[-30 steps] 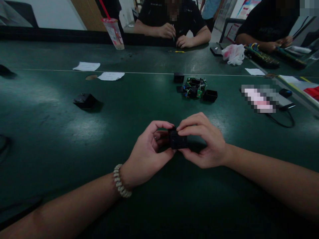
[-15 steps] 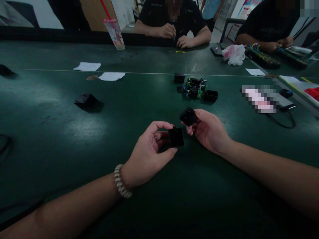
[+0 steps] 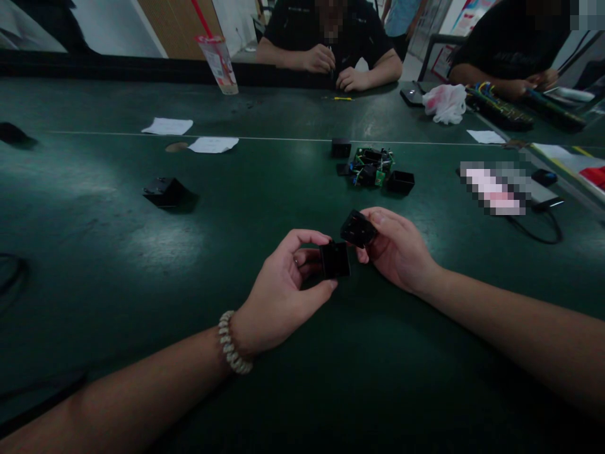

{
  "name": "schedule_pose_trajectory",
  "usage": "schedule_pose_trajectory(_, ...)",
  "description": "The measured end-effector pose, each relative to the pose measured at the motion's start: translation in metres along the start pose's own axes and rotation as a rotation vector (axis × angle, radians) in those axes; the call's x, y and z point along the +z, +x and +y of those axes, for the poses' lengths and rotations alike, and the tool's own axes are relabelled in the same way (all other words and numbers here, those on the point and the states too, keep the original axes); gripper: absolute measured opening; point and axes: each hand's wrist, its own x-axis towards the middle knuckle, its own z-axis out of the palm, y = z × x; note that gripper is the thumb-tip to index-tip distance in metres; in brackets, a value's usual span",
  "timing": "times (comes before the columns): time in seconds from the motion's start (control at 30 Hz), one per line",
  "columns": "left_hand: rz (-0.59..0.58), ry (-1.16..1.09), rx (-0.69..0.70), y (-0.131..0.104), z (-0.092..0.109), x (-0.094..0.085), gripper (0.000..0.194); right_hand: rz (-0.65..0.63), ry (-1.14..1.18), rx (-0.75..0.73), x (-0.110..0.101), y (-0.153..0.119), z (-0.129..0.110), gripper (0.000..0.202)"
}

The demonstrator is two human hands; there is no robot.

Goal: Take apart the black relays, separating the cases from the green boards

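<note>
My left hand (image 3: 290, 293) is closed on a small black open box (image 3: 336, 260), a plastic housing whose hollow side faces me. Just above and to the right, my right hand (image 3: 397, 249) pinches a black plastic cover (image 3: 358, 229) with small slots or pins in its face. The two parts are close together; I cannot tell whether their edges touch. Beyond my hands lies a cluster of green circuit boards (image 3: 372, 167) with loose wires. Beside it stand a black open housing (image 3: 401, 182) and another black block (image 3: 341, 147).
To the left, a black plug-like case (image 3: 165, 192) sits on the green table (image 3: 142, 284). Paper slips (image 3: 213, 145), a tilted cup with straw (image 3: 220, 66) and a plastic bag (image 3: 444, 103) lie farther back. A person (image 3: 331, 38) sits opposite; another person (image 3: 510, 50) works at right.
My right hand has lowered the black cover slightly and turned it, so more of its face shows. My left hand and the housing have barely moved.
</note>
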Motion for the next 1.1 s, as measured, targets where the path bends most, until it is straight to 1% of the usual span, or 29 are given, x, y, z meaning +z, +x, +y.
schedule_pose_trajectory(0.13,0.001,-0.001,-0.002,0.001,-0.001,0.000,0.047,-0.024,0.019,-0.022,-0.001,0.000,0.000,0.036)
schedule_pose_trajectory(0.3,0.008,0.001,0.000,0.001,-0.001,-0.001,0.047,-0.020,-0.007,-0.093,-0.005,0.002,0.004,0.048)
schedule_pose_trajectory(0.4,0.011,0.004,-0.020,0.000,0.000,-0.001,0.048,-0.005,-0.087,-0.141,-0.009,0.003,0.008,0.053)
schedule_pose_trajectory(0.47,0.013,0.000,-0.022,0.000,0.000,-0.001,0.048,-0.017,-0.148,-0.171,-0.012,0.003,0.010,0.054)
schedule_pose_trajectory(0.6,0.006,-0.001,-0.015,-0.001,-0.001,-0.001,0.048,-0.046,-0.294,-0.258,-0.013,0.002,0.009,0.049)
schedule_pose_trajectory(0.67,0.011,0.001,-0.015,-0.001,-0.001,-0.001,0.048,-0.037,-0.411,-0.332,-0.014,0.004,0.007,0.047)
schedule_pose_trajectory(0.77,0.016,0.007,-0.019,-0.001,0.000,-0.001,0.047,0.020,-0.668,-0.491,-0.020,0.011,0.001,0.046)
schedule_pose_trajectory(0.87,0.009,0.022,-0.019,-0.001,0.000,-0.001,0.048,0.120,-0.929,-0.607,-0.034,0.024,-0.006,0.040)
schedule_pose_trajectory(0.97,-0.004,0.028,-0.021,-0.001,0.000,-0.001,0.048,0.254,-1.098,-0.628,-0.055,0.039,-0.015,0.035)
schedule_pose_trajectory(1.1,-0.006,0.023,-0.021,-0.001,-0.001,-0.001,0.048,0.428,-1.230,-0.696,-0.091,0.054,-0.028,0.035)
